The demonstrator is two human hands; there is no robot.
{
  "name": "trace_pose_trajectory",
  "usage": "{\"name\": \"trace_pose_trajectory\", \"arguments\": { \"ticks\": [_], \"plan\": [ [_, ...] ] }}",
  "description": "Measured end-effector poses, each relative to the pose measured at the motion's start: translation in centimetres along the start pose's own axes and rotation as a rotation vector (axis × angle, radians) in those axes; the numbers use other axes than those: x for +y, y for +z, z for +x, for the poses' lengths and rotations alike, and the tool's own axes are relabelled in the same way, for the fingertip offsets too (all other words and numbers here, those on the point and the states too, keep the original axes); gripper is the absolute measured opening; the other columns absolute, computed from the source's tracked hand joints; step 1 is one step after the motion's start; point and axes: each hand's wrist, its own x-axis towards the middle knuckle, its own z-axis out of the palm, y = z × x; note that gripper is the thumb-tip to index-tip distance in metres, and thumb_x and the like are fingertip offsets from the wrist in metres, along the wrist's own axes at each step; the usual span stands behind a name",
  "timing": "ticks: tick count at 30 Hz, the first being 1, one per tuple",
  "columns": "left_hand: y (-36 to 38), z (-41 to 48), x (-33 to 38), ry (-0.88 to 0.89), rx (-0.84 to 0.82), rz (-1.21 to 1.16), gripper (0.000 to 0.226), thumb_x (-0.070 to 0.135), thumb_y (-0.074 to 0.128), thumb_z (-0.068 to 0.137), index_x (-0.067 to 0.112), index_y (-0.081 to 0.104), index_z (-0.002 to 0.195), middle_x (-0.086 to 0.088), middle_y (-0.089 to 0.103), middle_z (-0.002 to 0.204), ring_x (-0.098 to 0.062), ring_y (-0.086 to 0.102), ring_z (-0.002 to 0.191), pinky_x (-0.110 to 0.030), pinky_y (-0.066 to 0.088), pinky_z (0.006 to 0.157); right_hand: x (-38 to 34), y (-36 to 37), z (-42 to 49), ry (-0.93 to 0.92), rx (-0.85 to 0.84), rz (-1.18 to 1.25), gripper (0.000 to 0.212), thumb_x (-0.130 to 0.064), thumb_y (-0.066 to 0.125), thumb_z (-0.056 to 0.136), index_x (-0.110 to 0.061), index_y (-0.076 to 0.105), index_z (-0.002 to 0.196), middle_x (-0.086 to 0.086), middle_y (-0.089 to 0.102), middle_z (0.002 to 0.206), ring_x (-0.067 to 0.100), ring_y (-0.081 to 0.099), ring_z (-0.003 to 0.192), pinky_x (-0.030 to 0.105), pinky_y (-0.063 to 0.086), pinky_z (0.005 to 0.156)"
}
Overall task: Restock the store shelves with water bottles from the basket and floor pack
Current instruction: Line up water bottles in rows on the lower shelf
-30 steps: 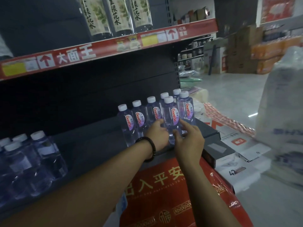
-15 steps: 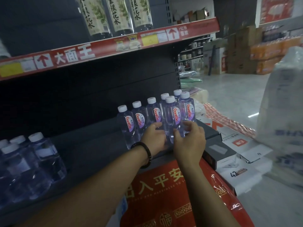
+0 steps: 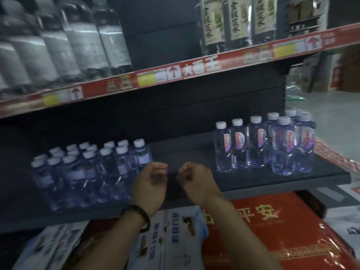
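Several small water bottles with white caps and red-and-purple labels (image 3: 265, 145) stand in a row at the right end of the dark shelf (image 3: 194, 151). A shrink-wrapped pack of similar bottles (image 3: 87, 172) sits on the shelf at the left. My left hand (image 3: 151, 184), with a dark bracelet at the wrist, and my right hand (image 3: 194, 180) hover side by side over the bare middle of the shelf. Their fingers are loosely curled and hold nothing. Neither hand touches a bottle.
An upper shelf with a red price strip (image 3: 175, 73) carries large grey-labelled bottles (image 3: 64, 39) at left and tea bottles (image 3: 235, 20) at right. Below the shelf lie a red gift box (image 3: 282, 227) and white cartons (image 3: 175, 230). Floor and boxes show at far right.
Both hands let go of the bottles at the right and drew back towards the middle of the shelf. The view swung left, bringing the wrapped pack into full sight.
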Motion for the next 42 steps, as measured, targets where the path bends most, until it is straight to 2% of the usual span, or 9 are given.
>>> {"name": "trace_pose_trajectory", "arguments": {
  "ticks": [6, 10, 14, 18, 22, 26, 28, 35, 42],
  "plan": [
    [-4.2, 0.1, -4.5, 0.003, 0.102, 0.072, 0.035, -0.001, 0.06, 0.098, 0.031, 0.064, 0.111, 0.014, 0.068, 0.11, -0.013, 0.068, 0.105, -0.039, 0.058, 0.097, -0.5, 7.8, 1.5, -0.012, -0.066, -0.072, 0.023, -0.008, 0.062, 0.096, -0.019, 0.062, 0.116, 0.006, 0.073, 0.111, 0.026, 0.07, 0.106, 0.034, 0.056, 0.091],
    [-4.9, 0.7, -5.3, -0.038, 0.047, 0.074, 0.039, 0.001, 0.056, 0.102, 0.03, 0.061, 0.127, 0.01, 0.065, 0.125, -0.003, 0.063, 0.11, -0.029, 0.053, 0.102, -0.7, 10.0, 3.2, 0.022, -0.089, -0.193, 0.065, -0.012, 0.061, 0.096, -0.008, 0.038, 0.157, 0.015, 0.049, 0.154, 0.033, 0.044, 0.144, 0.038, 0.041, 0.116],
    [-3.9, 0.4, -6.3, -0.057, -0.037, 0.094, 0.052, 0.002, 0.048, 0.106, 0.028, 0.049, 0.151, 0.017, 0.053, 0.143, 0.0, 0.051, 0.131, -0.016, 0.038, 0.11, -0.7, 10.9, 4.7, 0.047, -0.115, -0.003, 0.045, -0.014, 0.056, 0.1, -0.023, 0.046, 0.142, 0.002, 0.067, 0.126, 0.025, 0.065, 0.117, 0.036, 0.054, 0.094],
    [-3.2, 0.5, -6.6, -0.089, -0.077, -0.028, 0.061, -0.002, 0.044, 0.107, 0.027, 0.037, 0.16, 0.026, 0.045, 0.149, 0.002, 0.043, 0.14, -0.024, 0.034, 0.121, -0.8, 11.3, 5.2, -0.017, -0.122, 0.031, 0.031, -0.013, 0.058, 0.097, -0.023, 0.056, 0.126, -0.001, 0.072, 0.112, 0.02, 0.068, 0.103, 0.032, 0.056, 0.087],
    [-3.1, 0.5, -7.1, -0.106, -0.07, -0.143, 0.069, -0.014, 0.042, 0.102, 0.027, 0.04, 0.157, 0.02, 0.049, 0.15, 0.001, 0.049, 0.138, -0.029, 0.042, 0.119, 0.4, 10.3, 5.2, -0.047, -0.113, -0.054, 0.037, -0.006, 0.066, 0.091, -0.024, 0.063, 0.123, 0.004, 0.058, 0.121, 0.016, 0.06, 0.107, 0.03, 0.051, 0.094],
    [-3.1, 1.4, -7.1, -0.203, -0.1, -0.427, 0.059, -0.012, 0.043, 0.105, 0.026, 0.044, 0.15, 0.011, 0.055, 0.145, 0.003, 0.059, 0.119, -0.022, 0.057, 0.094, 1.8, 8.5, 5.2, -0.091, -0.028, -0.038, 0.034, -0.019, 0.076, 0.086, -0.031, 0.062, 0.114, -0.003, 0.065, 0.114, 0.01, 0.065, 0.103, 0.038, 0.058, 0.096],
    [-2.8, 1.7, -6.9, -0.221, -0.113, -0.483, 0.055, -0.007, 0.046, 0.106, 0.025, 0.044, 0.152, 0.007, 0.057, 0.144, -0.003, 0.059, 0.123, -0.027, 0.057, 0.097, 2.2, 7.6, 4.6, -0.088, -0.025, -0.023, 0.034, -0.024, 0.08, 0.087, -0.03, 0.058, 0.113, -0.008, 0.068, 0.112, 0.008, 0.067, 0.104, 0.038, 0.06, 0.095],
    [0.0, 1.6, -4.7, -0.101, -0.206, -0.354, 0.048, -0.003, 0.043, 0.107, 0.032, 0.062, 0.134, 0.006, 0.072, 0.133, -0.014, 0.067, 0.125, -0.036, 0.055, 0.105, 3.6, 3.9, 1.6, -0.126, 0.171, -0.112, 0.054, -0.03, 0.093, 0.077, -0.031, 0.065, 0.124, -0.016, 0.065, 0.109, 0.002, 0.064, 0.099, 0.031, 0.058, 0.09],
    [5.0, 0.4, -0.3, -0.073, -0.36, -0.202, 0.062, -0.002, 0.042, 0.106, 0.051, 0.074, 0.112, 0.016, 0.077, 0.115, -0.006, 0.07, 0.115, -0.034, 0.053, 0.105, 5.6, -1.7, -1.0, -0.188, 0.299, -0.166, 0.039, -0.035, 0.077, 0.093, -0.037, 0.065, 0.131, -0.014, 0.067, 0.105, 0.001, 0.063, 0.094, 0.033, 0.058, 0.084]
  ]
}}
